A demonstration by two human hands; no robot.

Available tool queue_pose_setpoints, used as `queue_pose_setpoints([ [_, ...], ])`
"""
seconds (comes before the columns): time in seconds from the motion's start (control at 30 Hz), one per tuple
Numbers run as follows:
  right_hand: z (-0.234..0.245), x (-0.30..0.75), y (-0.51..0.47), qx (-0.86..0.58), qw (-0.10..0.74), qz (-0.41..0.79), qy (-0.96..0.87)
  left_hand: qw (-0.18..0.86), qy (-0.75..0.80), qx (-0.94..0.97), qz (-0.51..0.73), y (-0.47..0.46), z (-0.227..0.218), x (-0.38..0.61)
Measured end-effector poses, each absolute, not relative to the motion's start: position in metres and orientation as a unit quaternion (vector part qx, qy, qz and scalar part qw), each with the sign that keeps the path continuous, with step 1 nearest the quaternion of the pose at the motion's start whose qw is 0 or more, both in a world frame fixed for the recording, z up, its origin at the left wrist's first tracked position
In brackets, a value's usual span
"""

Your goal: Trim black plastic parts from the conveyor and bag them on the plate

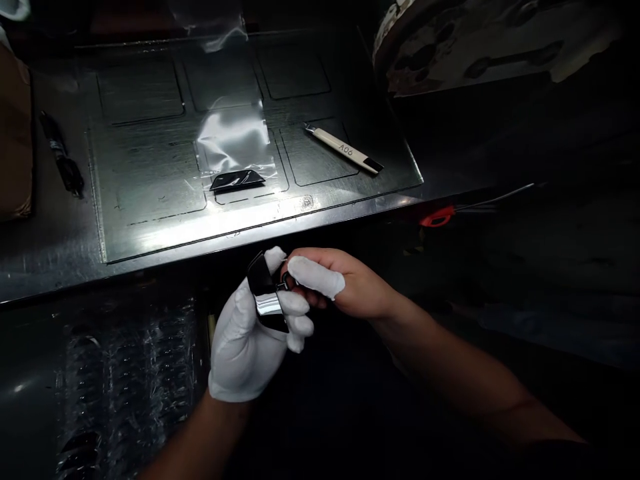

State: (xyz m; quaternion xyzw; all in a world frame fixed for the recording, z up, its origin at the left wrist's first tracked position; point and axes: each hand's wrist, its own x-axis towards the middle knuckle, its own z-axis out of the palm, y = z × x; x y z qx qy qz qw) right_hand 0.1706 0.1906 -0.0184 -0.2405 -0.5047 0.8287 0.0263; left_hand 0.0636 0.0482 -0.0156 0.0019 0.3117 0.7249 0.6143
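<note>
My left hand (250,340), in a white glove, is closed round a small glossy black part (265,293) held just below the table's front edge. My right hand (345,287) is bare except for a white finger cot on one finger. Its fingers are pinched together at the top right of the black part, touching it. A second black part (237,180) lies on the grey mat (150,187) on the table, partly inside a clear plastic bag (234,137).
A white-handled knife (345,150) marked with writing lies on the mat's right side. A black pen (63,155) rests at the left, beside a brown object (15,133). Red-handled tool (439,217) sits at the right. Trays wrapped in plastic (125,387) lie below left.
</note>
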Motion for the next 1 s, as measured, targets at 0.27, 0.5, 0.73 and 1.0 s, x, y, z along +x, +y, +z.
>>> queue_pose_setpoints([
  [0.27,-0.026,0.167,0.189,-0.267,0.030,0.816,-0.512,0.605,0.376,-0.091,0.696,0.053,-0.003,0.066],
  [0.5,-0.035,0.169,0.185,-0.294,0.019,0.825,-0.483,0.600,0.385,-0.105,0.694,0.058,-0.002,0.068],
  [0.73,-0.035,0.170,0.187,-0.301,0.013,0.819,-0.488,0.595,0.392,-0.113,0.692,0.059,-0.004,0.070],
  [1.0,-0.033,0.168,0.185,-0.307,0.030,0.823,-0.477,0.585,0.389,-0.106,0.704,0.058,-0.002,0.071],
])
